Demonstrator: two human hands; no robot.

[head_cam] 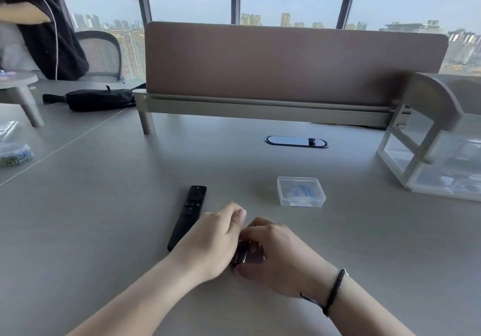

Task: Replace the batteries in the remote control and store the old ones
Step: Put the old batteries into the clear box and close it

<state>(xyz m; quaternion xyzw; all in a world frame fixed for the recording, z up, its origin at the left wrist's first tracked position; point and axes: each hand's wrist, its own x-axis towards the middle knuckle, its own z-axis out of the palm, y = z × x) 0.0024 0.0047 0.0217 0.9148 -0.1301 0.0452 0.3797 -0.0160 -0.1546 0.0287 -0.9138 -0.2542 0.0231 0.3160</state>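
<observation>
Dark object mostly hidden between both hands.

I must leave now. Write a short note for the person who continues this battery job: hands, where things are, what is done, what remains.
Left hand and right hand are closed together on a small dark object; what it is cannot be told.
Remote control lies buttons up on the desk, just left of the left hand, untouched.
Clear plastic box, lid shut, sits farther back on the right.
Done: nothing visibly finished.
Left: swap the batteries, then store the old ones.
</observation>
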